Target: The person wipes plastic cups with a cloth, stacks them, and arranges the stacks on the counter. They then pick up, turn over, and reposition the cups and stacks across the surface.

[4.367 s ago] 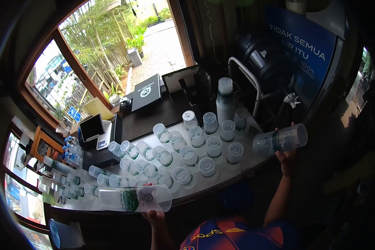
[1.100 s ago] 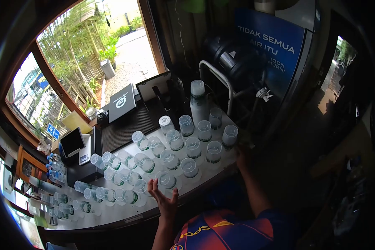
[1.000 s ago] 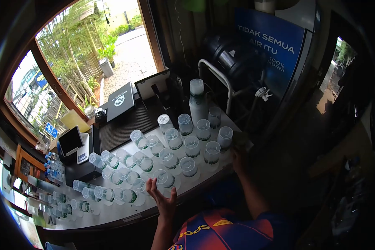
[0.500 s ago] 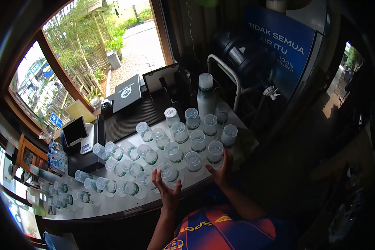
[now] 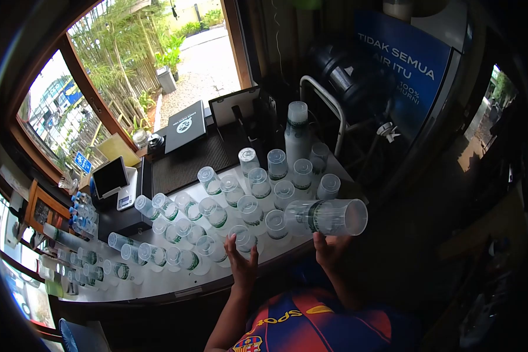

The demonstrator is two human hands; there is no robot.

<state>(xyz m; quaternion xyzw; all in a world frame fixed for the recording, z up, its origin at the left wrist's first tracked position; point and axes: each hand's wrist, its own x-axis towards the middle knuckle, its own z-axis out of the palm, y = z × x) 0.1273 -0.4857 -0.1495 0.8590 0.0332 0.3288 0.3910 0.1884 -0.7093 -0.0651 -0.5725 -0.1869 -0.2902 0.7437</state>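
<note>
Lying on its side above the near edge of the desk (image 5: 158, 287), the cup stack (image 5: 328, 217) is pointing its open mouth rightward, long axis level. The right hand (image 5: 330, 249) is cradling it from beneath, grip closed around it. The left hand (image 5: 242, 263) is hovering, fingers spread, just beside the upturned cup (image 5: 244, 239).
</note>
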